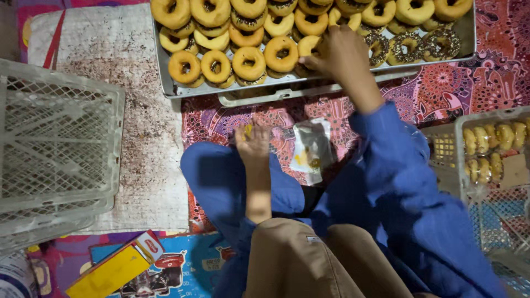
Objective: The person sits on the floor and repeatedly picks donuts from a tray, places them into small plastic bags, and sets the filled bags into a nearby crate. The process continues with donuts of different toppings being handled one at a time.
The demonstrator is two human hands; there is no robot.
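A metal tray (165, 83) at the top holds several plain glazed donuts (248, 62) and, further right, sprinkle-topped ones (408, 47). My right hand (341, 54) reaches onto the tray, and its fingers pinch a plain donut (307, 46) near the tray's front edge. My left hand (253, 144) rests lower, over my blue-clad knee, with its fingers curled on the edge of a small clear plastic bag (312, 149) that lies on the patterned mat. A bit of yellow shows at its fingertips.
Stacked white plastic crates (55, 143) stand at the left on a stained white sheet (143, 143). Another crate (491, 149) at the right holds bagged donuts. A yellow carton (113, 270) lies at the bottom left. The red patterned mat (475, 83) covers the floor.
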